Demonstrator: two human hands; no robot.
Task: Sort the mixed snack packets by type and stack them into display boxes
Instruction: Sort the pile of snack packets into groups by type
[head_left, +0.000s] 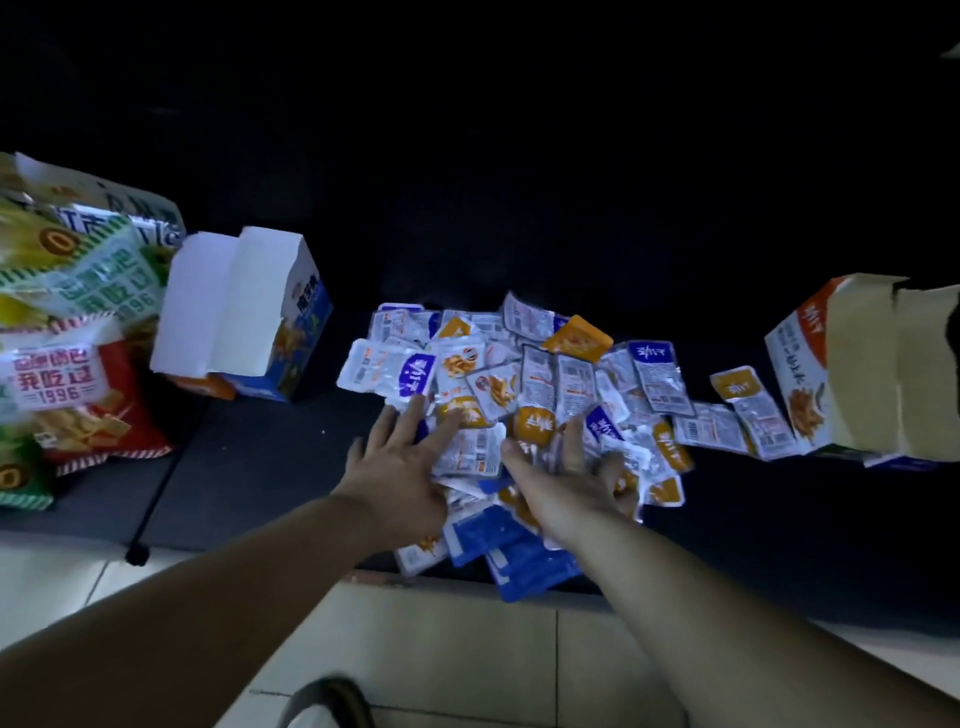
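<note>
- left hand (400, 467): fingers straight and spread, lying flat on the near left side of the packets (519, 374); it grips nothing.
- right hand (566, 483): just beside the left, the two a little apart, sunk into the near middle of the pile. thumb and forefinger stand apart with an orange packet (535, 426) between them, and the other fingers are bent among the wrappers. the blur is too strong to tell whether it really grips anything.
- packets: a loose, mixed heap on the dark surface (249, 467), white wrappers with purple or orange bands, many lying back side up with barcodes showing. they overlap in all directions.
- blue packets (524, 561): a few larger ones under the wrists, at the near edge of the surface.
- a thin trail of packets (727, 421) runs from the heap rightward and reaches the orange box.
- orange box (810, 374): right of the heap, tilted, its flaps open.
- blue box (291, 338): left of the heap, near but apart from it, white flaps open.
- bags (62, 374): big red and green snack bags piled at the far left, beside the blue box.
- floor (441, 649): pale tiles in front of the surface, below both forearms.
</note>
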